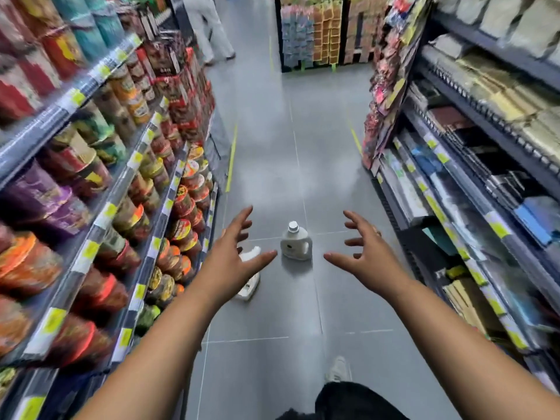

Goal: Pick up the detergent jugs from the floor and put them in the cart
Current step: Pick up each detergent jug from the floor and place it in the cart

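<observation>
A white detergent jug (295, 244) with a white cap stands upright on the grey floor in the middle of the aisle. A second white jug (250, 284) lies on its side to the left, largely hidden behind my left hand (235, 256). That hand is stretched out above it, fingers spread, holding nothing. My right hand (365, 253) is held out to the right of the upright jug, fingers spread and slightly bent, empty. No cart is in view.
Shelves of instant-noodle cups (181, 207) line the left side, and shelves of packaged goods (454, 177) line the right. A person (212, 28) stands at the far end beside a stacked display (312, 31). My shoe (338, 369) is on the floor below.
</observation>
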Motion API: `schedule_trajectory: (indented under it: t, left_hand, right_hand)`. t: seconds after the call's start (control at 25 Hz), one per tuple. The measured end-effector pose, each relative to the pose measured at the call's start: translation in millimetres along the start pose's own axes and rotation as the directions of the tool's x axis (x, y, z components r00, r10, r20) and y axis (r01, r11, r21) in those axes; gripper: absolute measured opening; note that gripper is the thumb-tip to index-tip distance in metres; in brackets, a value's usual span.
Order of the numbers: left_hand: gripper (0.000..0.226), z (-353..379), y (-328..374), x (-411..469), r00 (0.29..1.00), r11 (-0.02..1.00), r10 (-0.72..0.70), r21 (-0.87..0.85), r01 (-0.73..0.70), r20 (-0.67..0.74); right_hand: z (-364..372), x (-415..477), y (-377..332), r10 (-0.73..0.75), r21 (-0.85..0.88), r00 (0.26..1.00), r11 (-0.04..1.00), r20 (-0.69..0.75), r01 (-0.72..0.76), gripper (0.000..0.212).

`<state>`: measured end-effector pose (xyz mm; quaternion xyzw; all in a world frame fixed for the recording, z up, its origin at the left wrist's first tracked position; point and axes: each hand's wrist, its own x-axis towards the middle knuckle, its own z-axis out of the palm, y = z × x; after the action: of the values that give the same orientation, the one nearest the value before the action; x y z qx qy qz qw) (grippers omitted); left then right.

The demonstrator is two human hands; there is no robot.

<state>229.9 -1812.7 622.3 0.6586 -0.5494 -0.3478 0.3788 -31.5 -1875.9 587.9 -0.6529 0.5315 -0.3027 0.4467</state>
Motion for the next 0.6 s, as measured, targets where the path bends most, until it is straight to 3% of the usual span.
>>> schedule_trajectory:
  t: [0.32,0.6]
  left_hand:
    - [0.086,-3.1,-19.6,167.3,0.999,0.998,-0.035,0.045,0.035,-0.005]
    - [0.081,16.4,-90.9,336.0,0.987,0.999,-0.005,0.053,-0.003,0.158]
  right_hand:
    - [5.5,181.3,8.7,0.032,-0.038,0.995,0.999,0.089,-0.029,0.087]
    - [42.8,304.0,70.7,0.206,-0.001,0.976,0.978,-0.075,-0.207,0.086]
